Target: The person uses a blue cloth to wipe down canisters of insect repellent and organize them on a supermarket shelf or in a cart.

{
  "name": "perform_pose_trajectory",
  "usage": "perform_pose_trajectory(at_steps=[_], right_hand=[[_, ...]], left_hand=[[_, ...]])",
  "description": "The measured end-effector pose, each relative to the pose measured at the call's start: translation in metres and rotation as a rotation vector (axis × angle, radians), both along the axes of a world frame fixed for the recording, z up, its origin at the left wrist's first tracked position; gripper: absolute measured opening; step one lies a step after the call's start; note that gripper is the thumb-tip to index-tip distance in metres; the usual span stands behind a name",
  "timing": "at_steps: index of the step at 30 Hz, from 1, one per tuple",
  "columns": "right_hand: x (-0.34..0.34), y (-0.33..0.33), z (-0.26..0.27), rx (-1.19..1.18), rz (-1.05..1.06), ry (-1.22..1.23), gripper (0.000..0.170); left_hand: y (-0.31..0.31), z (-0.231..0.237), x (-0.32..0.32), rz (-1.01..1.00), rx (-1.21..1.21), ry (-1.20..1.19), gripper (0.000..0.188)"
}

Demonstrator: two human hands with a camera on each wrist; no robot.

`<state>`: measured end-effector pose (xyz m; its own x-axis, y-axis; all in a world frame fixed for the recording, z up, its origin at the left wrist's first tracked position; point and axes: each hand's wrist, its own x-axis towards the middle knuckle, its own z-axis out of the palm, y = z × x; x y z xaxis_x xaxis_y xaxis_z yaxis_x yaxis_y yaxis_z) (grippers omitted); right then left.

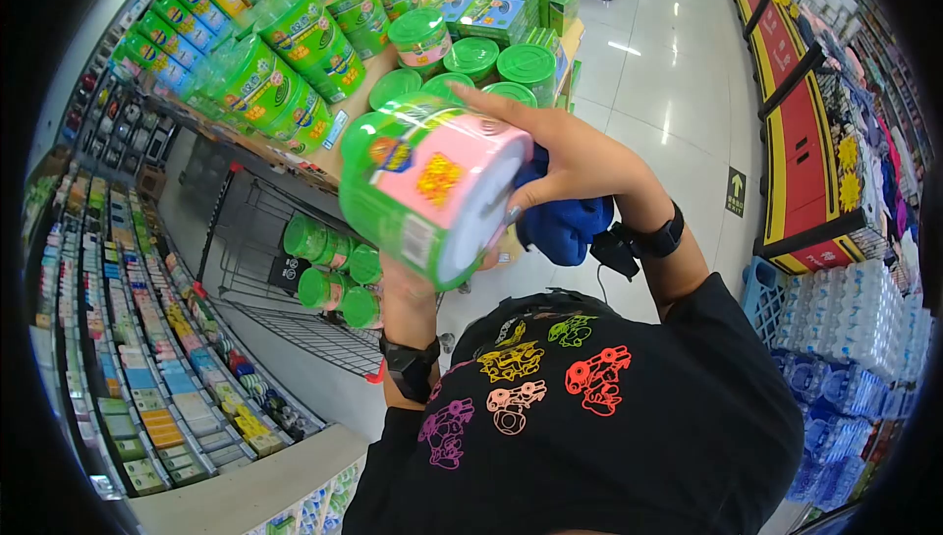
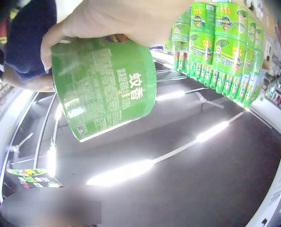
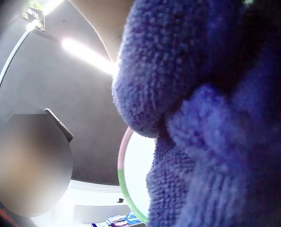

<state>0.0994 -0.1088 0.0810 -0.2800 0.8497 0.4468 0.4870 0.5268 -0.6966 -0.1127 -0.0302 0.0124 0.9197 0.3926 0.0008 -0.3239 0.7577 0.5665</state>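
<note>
A green and pink tub of mosquito coils [image 1: 432, 181] is held tilted in front of the chest, its pale round base turned toward the right hand. My left hand [image 2: 116, 19] grips the tub; in the head view it reaches up from beneath and is largely hidden behind it. My right hand [image 1: 570, 152] holds a bunched blue cloth [image 1: 565, 230] against the palm. Its fingers lie along the tub's side and its thumb is at the base. In the right wrist view the cloth [image 3: 178, 85] covers most of that hand, with the tub's rim [image 3: 122, 165] beside it.
A shopping cart [image 1: 295, 319] with several similar tubs [image 1: 316, 286] stands at left. Behind the held tub, a display holds stacked tubs [image 1: 527, 63] and boxes [image 1: 481, 14]. Shelves [image 1: 157, 338] line the left side; bottled water packs [image 1: 840, 309] and red display counters [image 1: 801, 127] stand at right.
</note>
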Motion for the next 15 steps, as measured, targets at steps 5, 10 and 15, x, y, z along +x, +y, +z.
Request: perform_pose_trajectory(at_steps=[5, 10, 15], right_hand=[[-0.004, 0.010, -0.032, 0.082, -0.051, 0.055, 0.095], [-0.032, -0.017, -0.016, -0.195, -0.174, -0.189, 0.078], [-0.039, -0.024, -0.028, -0.053, -0.149, -0.236, 0.079]], left_hand=[[-0.002, 0.016, -0.005, 0.319, 0.149, 0.063, 0.062], [-0.020, 0.064, -0.019, 0.373, 0.014, 0.007, 0.064], [-0.020, 0.068, -0.028, 0.344, 0.157, -0.005, 0.063]])
